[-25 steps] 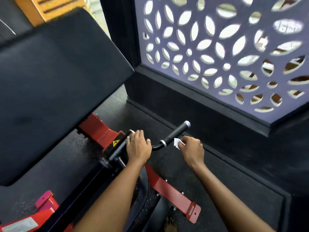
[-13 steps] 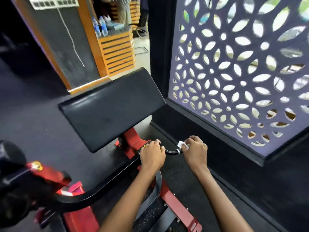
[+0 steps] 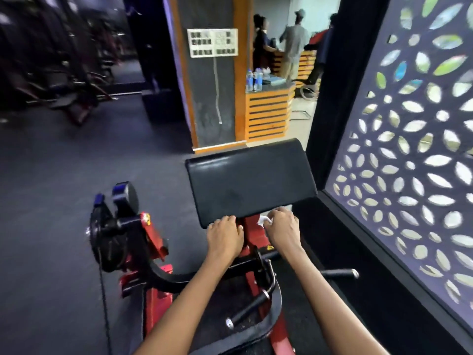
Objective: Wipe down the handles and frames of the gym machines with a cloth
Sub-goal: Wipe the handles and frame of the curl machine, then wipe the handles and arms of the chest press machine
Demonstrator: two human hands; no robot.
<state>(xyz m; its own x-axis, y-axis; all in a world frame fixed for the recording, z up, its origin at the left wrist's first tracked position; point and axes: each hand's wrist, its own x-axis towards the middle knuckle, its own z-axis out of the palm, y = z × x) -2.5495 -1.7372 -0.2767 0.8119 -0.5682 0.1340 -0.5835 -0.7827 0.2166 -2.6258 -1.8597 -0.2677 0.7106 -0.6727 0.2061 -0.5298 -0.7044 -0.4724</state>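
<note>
At 6 o'clock of the black arm pad (image 3: 249,179), both hands are seen side by side at its near edge. L hand (image 3: 224,235) is laid palm-down, fingers bent over the pad's lower lip; whether it's actually gripped can't be told, nothing else is seen held. R hand (image 3: 283,230) is closed on a small white cloth (image 3: 263,221), which is bunched under the fingers and sticks out toward 9 o'clock, right at the red upright (image 3: 249,234) under the pad. Cloth looks touching or just beside the red frame; exact contact can't be told, some blur.

Below the hands, the black curl bar (image 3: 245,267) is seen running across, w/ 1 handle (image 3: 337,273) w/ a chrome end at 3 o'clock and another grip (image 3: 248,307) angled down at 6 o'clock. Neither is touched. A black weight horn assy (image 3: 115,224) on a red bracket sits at 9 o'clock.

At 3 o'clock a purple perforated screen (image 3: 409,139) is seen. At 12 o'clock, an orange slatted counter (image 3: 268,114) w/ water bottles (image 3: 253,80) on top, and 3 ppl standing beyond it. More machines are seen dimly at 10 o'clock.
</note>
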